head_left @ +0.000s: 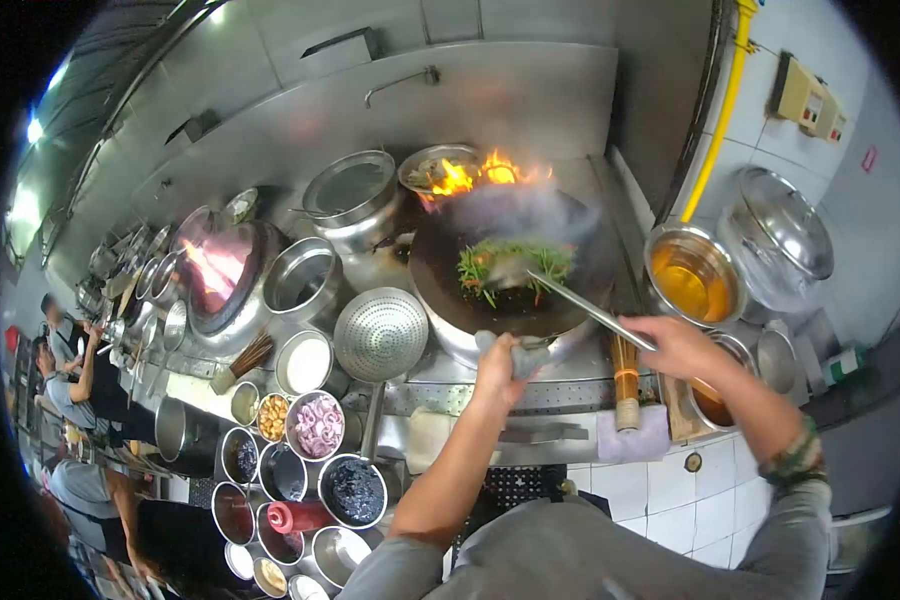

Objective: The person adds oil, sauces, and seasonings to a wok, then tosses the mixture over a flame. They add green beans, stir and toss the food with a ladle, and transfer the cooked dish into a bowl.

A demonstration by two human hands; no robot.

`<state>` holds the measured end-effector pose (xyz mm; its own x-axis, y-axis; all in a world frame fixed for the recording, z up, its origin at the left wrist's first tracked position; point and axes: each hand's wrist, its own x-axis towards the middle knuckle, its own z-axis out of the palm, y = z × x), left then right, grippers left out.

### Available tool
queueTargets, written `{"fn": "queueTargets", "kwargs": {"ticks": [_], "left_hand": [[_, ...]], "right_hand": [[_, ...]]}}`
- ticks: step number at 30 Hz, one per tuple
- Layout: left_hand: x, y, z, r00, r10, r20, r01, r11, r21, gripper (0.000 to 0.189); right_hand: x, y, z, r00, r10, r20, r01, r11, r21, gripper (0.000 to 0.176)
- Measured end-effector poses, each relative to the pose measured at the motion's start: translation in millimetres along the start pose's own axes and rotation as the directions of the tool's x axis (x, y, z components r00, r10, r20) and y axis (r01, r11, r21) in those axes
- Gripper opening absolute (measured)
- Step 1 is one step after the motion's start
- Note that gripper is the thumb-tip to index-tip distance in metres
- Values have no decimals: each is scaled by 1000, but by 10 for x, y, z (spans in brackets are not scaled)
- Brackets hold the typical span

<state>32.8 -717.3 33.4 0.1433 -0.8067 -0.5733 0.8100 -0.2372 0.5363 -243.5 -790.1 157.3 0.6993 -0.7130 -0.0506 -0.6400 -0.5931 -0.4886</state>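
Observation:
My right hand (pixel 678 347) is closed around the long handle of a metal ladle (pixel 585 305). The ladle's bowl lies among green vegetables with bits of red (pixel 482 268) in a large dark wok (pixel 440 265). Closed on a grey cloth (pixel 526 358), my left hand (pixel 497 368) is at the wok's near rim; its grip on the rim itself is hidden by the cloth. Smoke rises over the wok, and orange flames (pixel 498 170) burn at its far side.
A perforated strainer (pixel 381 335) lies left of the wok. Pots of ingredients, including sliced onions (pixel 319 426), crowd the lower left. An oil pot (pixel 695 275) stands right, near a bamboo brush (pixel 626 385). Another burner (pixel 225 275) flames left; co-workers (pixel 80 375) stand beyond.

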Motion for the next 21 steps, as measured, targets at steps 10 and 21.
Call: {"fn": "queueTargets", "kwargs": {"ticks": [10, 21], "left_hand": [[-740, 179, 93, 1000, 3, -20, -4, 998, -63, 17], [-801, -478, -412, 996, 83, 32, -85, 994, 64, 36]], "right_hand": [[-586, -482, -328, 981, 158, 115, -174, 974, 146, 69], [-286, -339, -61, 992, 50, -115, -54, 998, -31, 65]]}}
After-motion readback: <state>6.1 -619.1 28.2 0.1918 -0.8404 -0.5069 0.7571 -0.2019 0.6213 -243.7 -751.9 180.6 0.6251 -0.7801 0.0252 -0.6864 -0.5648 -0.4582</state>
